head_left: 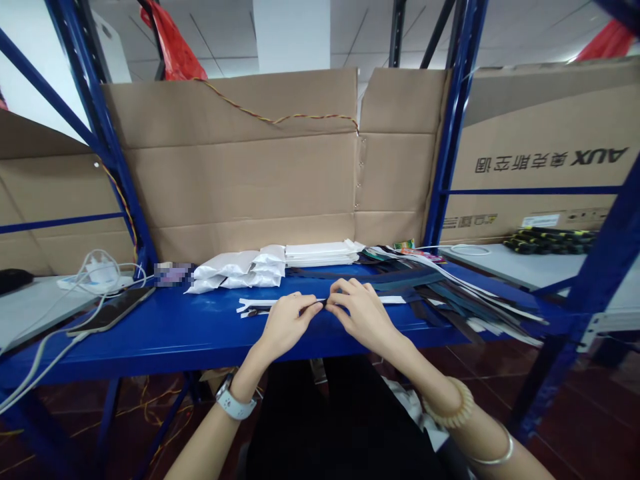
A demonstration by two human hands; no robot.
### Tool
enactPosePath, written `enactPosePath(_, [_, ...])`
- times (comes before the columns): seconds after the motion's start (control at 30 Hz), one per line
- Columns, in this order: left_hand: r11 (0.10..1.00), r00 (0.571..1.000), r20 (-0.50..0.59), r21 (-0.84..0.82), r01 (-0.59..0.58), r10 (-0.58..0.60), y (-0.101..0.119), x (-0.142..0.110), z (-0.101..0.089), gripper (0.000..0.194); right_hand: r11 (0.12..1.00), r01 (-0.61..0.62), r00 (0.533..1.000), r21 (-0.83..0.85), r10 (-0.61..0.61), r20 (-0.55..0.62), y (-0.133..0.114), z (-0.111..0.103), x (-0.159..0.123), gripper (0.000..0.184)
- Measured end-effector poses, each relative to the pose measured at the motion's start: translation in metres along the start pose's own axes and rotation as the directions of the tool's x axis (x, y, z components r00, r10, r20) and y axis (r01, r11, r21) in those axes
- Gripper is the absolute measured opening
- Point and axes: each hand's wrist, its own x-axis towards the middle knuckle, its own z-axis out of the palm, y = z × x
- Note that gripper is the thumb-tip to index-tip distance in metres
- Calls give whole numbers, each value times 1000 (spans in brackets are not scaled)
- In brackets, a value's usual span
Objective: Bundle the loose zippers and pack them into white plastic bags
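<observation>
My left hand [290, 323] and my right hand [363, 313] meet at the middle of the blue table's front part. Thumb and fingers of each are pinched together on a thin dark zipper [325, 303], of which only a short piece shows between the fingertips. Beneath them a white zipper [395, 300] lies flat from left to right, with split tape ends at its left. A bit of dark tape [257, 311] shows beside that end. My hands cover the middle of both strips.
White plastic packets [235, 267] and a stack of flat white packs [323, 253] stand against the cardboard. Right of my hands, loose zippers [440, 287] in black, teal and white overhang the front edge. A phone [113, 312] with cables lies left. Blue posts [457, 127] frame the table [165, 330].
</observation>
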Motion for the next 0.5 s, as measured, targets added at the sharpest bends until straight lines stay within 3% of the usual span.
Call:
enactPosePath(0.1, [999,1000,-8,-43,24,-25,1,0,2,37,996,1,1000,91,-3,18,3,-2,2,15])
enactPosePath(0.33, [942,995,6,-322,93,-97,2,-2,7,36,930,-5,999,369,-8,34,2,-9,2,16])
enactPosePath(0.5, [958,996,-55,-282,58,-77,9,-2,6,38,917,-1,1000,398,-5,13,-5,-8,1,16])
